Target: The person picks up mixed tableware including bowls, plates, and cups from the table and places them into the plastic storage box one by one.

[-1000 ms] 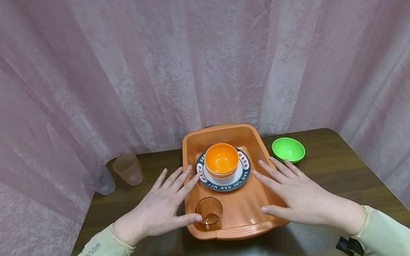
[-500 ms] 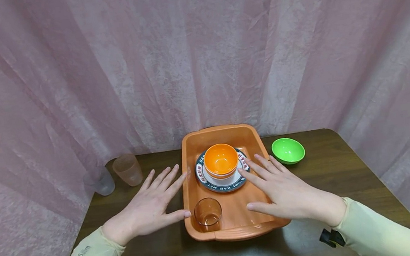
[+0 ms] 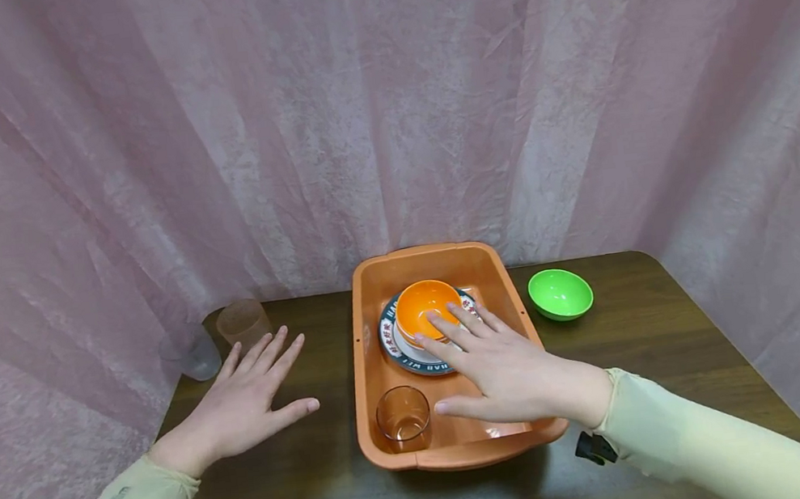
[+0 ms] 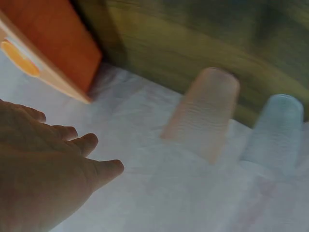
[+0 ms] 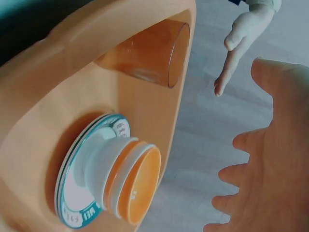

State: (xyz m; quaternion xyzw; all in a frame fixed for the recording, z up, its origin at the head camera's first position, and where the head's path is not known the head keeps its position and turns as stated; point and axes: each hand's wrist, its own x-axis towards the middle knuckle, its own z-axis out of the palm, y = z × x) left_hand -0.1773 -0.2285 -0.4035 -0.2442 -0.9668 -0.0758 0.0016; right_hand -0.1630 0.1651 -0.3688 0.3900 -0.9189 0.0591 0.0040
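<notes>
Orange-brown in colour, a tub (image 3: 466, 456) is set on a wood-grained table (image 3: 656, 320). Inside the tub, toward its far half, a plate (image 3: 389, 337) with a dark, lettered rim is laid flat, and on it a stack of orange-lined bowls (image 3: 420, 299) is borne upright. In the tub's near left corner, a clear glass (image 3: 403, 417) is stood upright. Over the tub's right part, the right hand (image 3: 496, 365) is held with fingers and thumb spread wide, its fingertips seen apart from the bowls in the right wrist view. To the left of the tub, the left hand (image 3: 237, 406) is likewise held wide above the table. Beyond its fingertips, far left of the tub, a pinkish tumbler (image 3: 238, 322) is placed, with a greyish tumbler (image 3: 199, 357) beside it. Right of the tub, a green bowl (image 3: 561, 294) is seen.
</notes>
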